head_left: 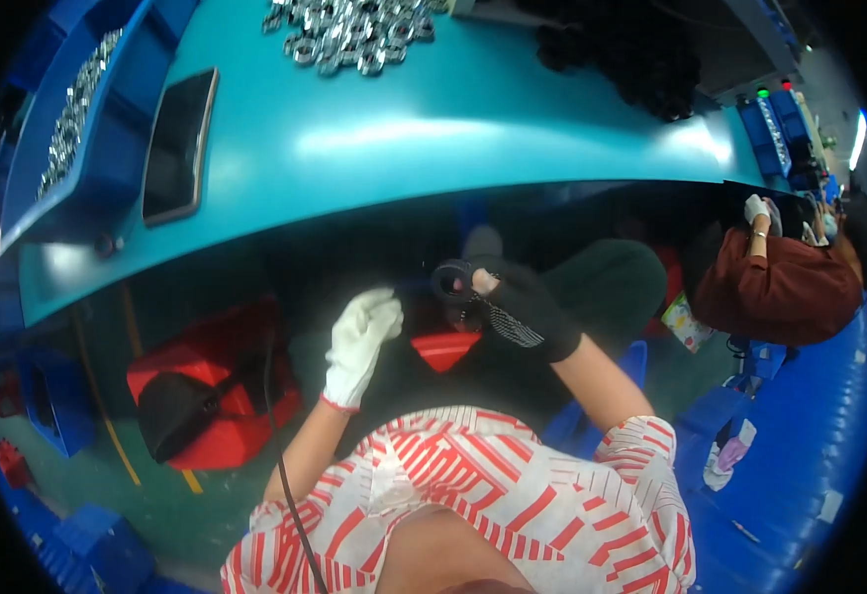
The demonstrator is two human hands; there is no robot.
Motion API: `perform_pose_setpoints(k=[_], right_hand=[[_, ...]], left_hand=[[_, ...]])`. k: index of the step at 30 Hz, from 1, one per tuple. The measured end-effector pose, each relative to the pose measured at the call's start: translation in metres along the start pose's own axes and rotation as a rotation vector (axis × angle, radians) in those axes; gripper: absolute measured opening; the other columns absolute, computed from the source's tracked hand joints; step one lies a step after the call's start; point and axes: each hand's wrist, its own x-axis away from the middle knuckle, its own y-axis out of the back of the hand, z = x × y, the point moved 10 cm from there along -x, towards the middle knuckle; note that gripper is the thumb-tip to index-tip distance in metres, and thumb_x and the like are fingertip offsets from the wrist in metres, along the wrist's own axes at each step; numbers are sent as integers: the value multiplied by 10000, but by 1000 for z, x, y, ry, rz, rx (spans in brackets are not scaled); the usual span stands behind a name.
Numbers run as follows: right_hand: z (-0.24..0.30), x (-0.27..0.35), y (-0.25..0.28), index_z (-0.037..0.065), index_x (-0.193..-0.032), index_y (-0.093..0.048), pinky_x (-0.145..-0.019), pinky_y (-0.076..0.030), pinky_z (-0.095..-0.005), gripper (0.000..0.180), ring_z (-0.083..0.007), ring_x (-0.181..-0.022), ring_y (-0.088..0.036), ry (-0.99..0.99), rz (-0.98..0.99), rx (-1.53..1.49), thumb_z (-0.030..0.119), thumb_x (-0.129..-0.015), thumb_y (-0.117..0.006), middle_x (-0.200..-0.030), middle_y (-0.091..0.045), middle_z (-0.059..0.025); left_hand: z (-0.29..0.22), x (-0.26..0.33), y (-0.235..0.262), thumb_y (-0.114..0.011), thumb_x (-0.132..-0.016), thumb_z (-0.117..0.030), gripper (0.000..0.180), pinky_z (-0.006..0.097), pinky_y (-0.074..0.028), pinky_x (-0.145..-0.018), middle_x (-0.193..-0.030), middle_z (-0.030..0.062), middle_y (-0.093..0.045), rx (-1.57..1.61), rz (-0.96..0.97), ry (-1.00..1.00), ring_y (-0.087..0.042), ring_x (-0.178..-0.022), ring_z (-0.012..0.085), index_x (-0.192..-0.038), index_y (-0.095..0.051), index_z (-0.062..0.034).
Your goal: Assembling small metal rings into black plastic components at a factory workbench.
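Note:
My right hand [521, 315], in a black glove that leaves the thumb tip bare, grips a black ring-shaped part [450, 280] above my lap. The ring's opening faces up toward me. To its left, a short gap away, is my left hand [362, 337] in a white glove. Its fingers are curled and pressed together; whatever they may hold is hidden. Below and between the hands a red wedge-like shape [445, 348] shows against the dark lap.
A teal table [384, 129] curves ahead, bearing a dark phone-like slab [180, 146], a pile of shiny metal rings [354, 35] and a heap of black parts [626, 54]. A blue bin [107, 129] holds metal pieces. Left below stands a red container [226, 436]. A co-worker [780, 287] sits right.

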Motion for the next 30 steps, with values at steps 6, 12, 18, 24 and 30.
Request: perform_pose_setpoints(k=[6,12,18,24,30], right_hand=[[-94,1,-2,34,-1014,-604,-665,-474,-209,304,-105,-788,-592,-207,-72,-453,324,-942,-545,-919,-626,-47],[-111,1,-9,66,-1009,-613,-699,-449,-205,308,-103,-832,-570,-273,-20,-393,360,-925,-567,-940,-617,-30],[-106,0,-6,62,-1009,-604,-709,-452,-241,280,-129,-812,-560,-204,-64,-218,328,-933,-565,-949,-610,-25],[-31,2,-14,40,-1126,-520,-726,-496,-303,385,-224,-869,-641,287,-150,901,219,-828,-687,-1011,-627,-117],[-21,3,-30,34,-1193,-490,-776,-510,-312,546,-276,-953,-637,412,-120,970,166,-739,-763,-1112,-600,-155]], left_hand=[[-51,23,-50,-669,-716,101,709,347,-427,-990,-1259,183,-508,-78,185,-66,-521,-1161,236,-1352,-359,54],[-43,28,-43,-693,-712,82,681,344,-432,-987,-1279,171,-520,-308,168,-162,-536,-1162,237,-1332,-416,26],[-45,33,-42,-696,-717,67,671,351,-448,-970,-1283,165,-521,-420,170,-248,-543,-1153,244,-1328,-426,12],[-6,26,-12,-654,-799,-26,595,342,-471,-937,-1262,199,-504,171,54,54,-545,-1134,260,-1324,-385,56],[-2,26,-23,-616,-856,-85,432,321,-576,-764,-1048,154,-620,296,76,162,-663,-871,208,-1239,-473,53]])
